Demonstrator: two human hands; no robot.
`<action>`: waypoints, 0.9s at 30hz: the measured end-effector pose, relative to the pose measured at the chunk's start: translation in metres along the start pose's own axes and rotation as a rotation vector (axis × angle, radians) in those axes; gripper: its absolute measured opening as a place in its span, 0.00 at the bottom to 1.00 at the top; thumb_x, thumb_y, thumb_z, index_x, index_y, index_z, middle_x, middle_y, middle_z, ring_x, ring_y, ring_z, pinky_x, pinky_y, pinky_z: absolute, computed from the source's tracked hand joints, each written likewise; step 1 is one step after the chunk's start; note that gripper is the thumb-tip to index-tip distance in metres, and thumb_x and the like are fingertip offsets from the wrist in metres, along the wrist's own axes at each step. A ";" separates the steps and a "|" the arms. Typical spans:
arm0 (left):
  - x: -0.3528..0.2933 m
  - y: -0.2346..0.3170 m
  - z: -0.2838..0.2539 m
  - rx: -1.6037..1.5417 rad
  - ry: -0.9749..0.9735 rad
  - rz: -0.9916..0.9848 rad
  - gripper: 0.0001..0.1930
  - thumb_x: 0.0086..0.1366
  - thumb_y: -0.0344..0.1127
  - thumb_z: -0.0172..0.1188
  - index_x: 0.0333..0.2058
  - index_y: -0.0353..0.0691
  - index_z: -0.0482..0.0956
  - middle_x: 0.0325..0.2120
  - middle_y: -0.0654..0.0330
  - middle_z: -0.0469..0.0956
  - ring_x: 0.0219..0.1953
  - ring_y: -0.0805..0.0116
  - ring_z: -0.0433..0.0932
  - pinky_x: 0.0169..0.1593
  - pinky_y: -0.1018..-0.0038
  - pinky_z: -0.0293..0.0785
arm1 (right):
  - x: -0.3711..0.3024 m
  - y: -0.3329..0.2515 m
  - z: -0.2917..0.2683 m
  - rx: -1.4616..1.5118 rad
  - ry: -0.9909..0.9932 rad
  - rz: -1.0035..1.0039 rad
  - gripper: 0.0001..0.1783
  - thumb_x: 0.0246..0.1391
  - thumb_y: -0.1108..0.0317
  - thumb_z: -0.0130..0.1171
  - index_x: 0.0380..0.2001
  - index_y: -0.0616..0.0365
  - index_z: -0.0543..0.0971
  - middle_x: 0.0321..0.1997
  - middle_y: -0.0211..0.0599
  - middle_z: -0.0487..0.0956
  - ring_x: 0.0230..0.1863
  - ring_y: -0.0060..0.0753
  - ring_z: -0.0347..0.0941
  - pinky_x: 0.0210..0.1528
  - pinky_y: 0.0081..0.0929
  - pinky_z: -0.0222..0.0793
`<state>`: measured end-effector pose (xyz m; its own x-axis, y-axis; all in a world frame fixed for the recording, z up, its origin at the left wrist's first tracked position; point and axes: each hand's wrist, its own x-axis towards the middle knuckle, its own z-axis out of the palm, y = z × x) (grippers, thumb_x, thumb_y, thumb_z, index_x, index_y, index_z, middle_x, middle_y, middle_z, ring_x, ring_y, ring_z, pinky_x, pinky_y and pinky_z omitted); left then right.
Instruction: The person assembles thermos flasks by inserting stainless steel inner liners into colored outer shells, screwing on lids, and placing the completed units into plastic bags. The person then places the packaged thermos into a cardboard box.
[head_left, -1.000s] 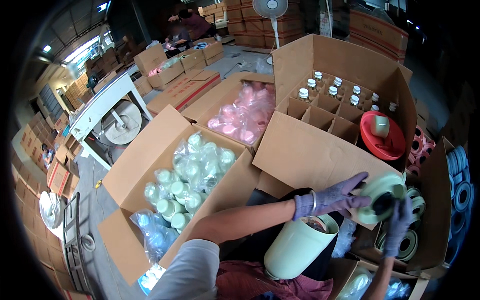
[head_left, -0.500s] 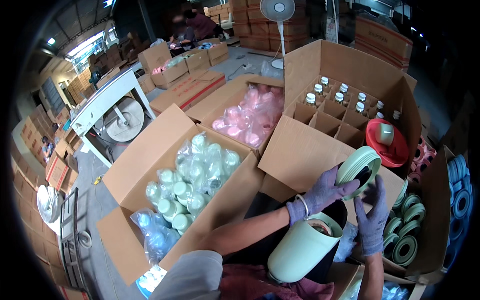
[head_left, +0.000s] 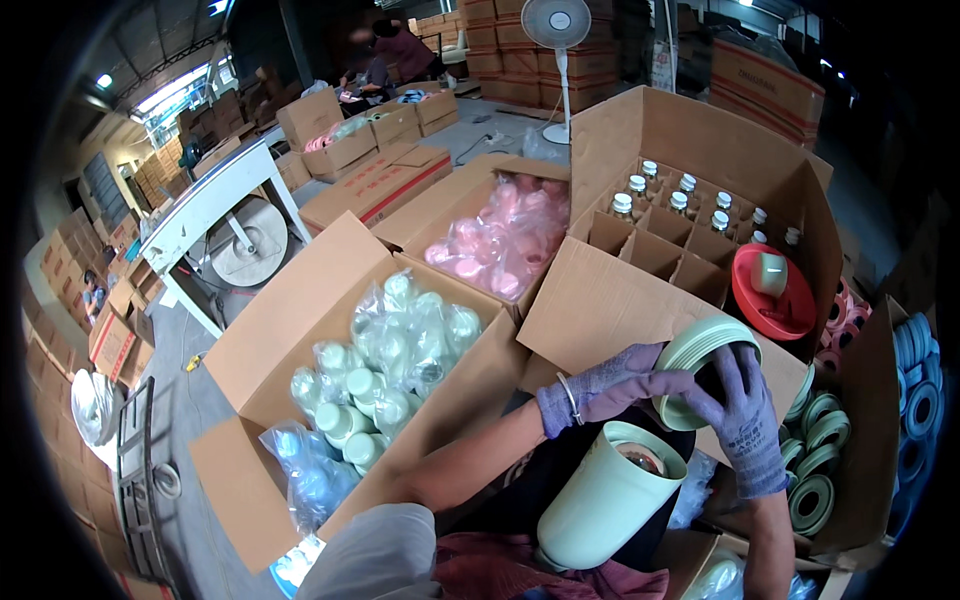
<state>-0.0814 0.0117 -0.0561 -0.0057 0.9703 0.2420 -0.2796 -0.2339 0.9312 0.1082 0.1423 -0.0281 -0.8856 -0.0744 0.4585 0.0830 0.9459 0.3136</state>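
Note:
Both my hands wear grey-purple gloves. A pale green threaded ring [head_left: 690, 352] is held up in front of me, above the box flap. My left hand [head_left: 610, 388] grips its left and lower side, fingers partly hidden behind it. My right hand [head_left: 748, 425] is on the ring's right side, its fingers reaching into the dark opening. Below them, a pale green cylinder [head_left: 600, 505] lies tilted on my lap, its open end up and to the right. Inside that opening sits a shiny, rounded part [head_left: 642, 458].
Open cartons hold bagged pale green parts [head_left: 385, 375], bagged pink parts [head_left: 500, 235] and bottles with white caps [head_left: 680, 200]. A red dish [head_left: 772, 290] rests on the bottle carton. At right are green rings [head_left: 812, 500] and blue rings [head_left: 922, 405]. Further off stand a fan [head_left: 557, 25] and a white table [head_left: 205, 215].
The ring has come slightly lower and left, with its opening turned. My right hand has moved up, and its fingers now reach inside the ring.

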 end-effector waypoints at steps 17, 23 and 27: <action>-0.026 -0.027 -0.021 0.679 -0.055 0.265 0.30 0.57 0.46 0.68 0.57 0.41 0.74 0.57 0.52 0.71 0.60 0.52 0.69 0.63 0.61 0.64 | -0.065 -0.004 0.046 1.792 -0.369 1.046 0.21 0.61 0.58 0.52 0.48 0.65 0.74 0.30 0.42 0.80 0.20 0.29 0.77 0.23 0.22 0.74; -0.056 -0.031 -0.035 0.781 -0.181 0.126 0.31 0.56 0.47 0.69 0.56 0.38 0.74 0.56 0.51 0.73 0.60 0.53 0.69 0.64 0.61 0.64 | -0.051 -0.056 0.056 1.611 0.128 0.818 0.27 0.64 0.54 0.47 0.55 0.67 0.71 0.54 0.45 0.75 0.56 0.39 0.71 0.62 0.34 0.63; -0.043 -0.024 -0.030 0.760 -0.293 0.131 0.33 0.52 0.49 0.71 0.54 0.38 0.75 0.54 0.52 0.74 0.61 0.53 0.68 0.64 0.60 0.62 | -0.043 -0.071 0.046 1.485 0.153 0.816 0.24 0.64 0.58 0.43 0.46 0.70 0.78 0.54 0.49 0.76 0.57 0.42 0.71 0.63 0.34 0.61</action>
<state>-0.1030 -0.0224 -0.0971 0.2872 0.9011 0.3250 0.4324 -0.4247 0.7954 0.1196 0.0928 -0.1085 -0.7758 0.6007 0.1929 -0.0852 0.2033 -0.9754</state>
